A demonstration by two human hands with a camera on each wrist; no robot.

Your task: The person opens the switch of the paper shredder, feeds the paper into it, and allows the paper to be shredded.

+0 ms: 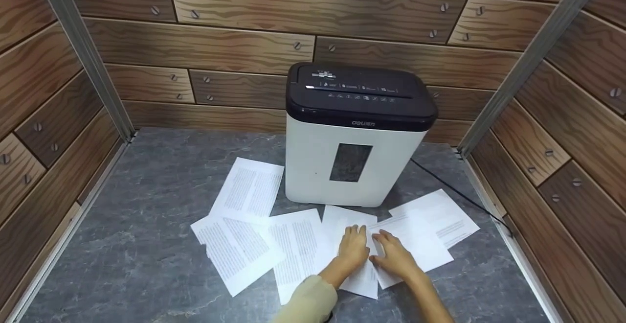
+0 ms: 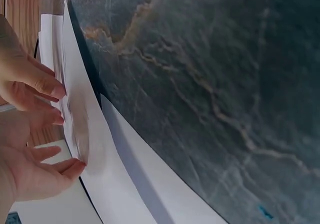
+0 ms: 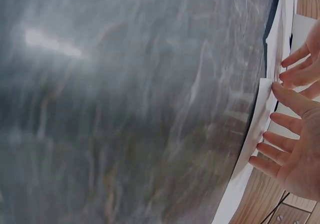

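My left hand (image 1: 353, 249) rests its fingertips on a printed sheet of paper (image 1: 362, 286) in front of the shredder. Close beside it, my right hand (image 1: 395, 258) spreads its fingers over a neighbouring paper sheet (image 1: 421, 244) that overlaps the first. In the left wrist view, the left fingertips (image 2: 80, 165) touch the paper's surface. The right wrist view has the right fingers (image 3: 272, 153) extended along the paper, thumb near the left hand. Neither hand has a sheet lifted off the table.
A black-topped white paper shredder (image 1: 313, 159) stands behind the papers. More printed sheets lie to the left (image 1: 252, 188) and right (image 1: 452, 220), several overlapping. A black cord (image 1: 459, 193) runs right from the shredder. Wood-patterned walls (image 1: 244, 24) enclose the grey marbled tabletop (image 1: 122, 244).
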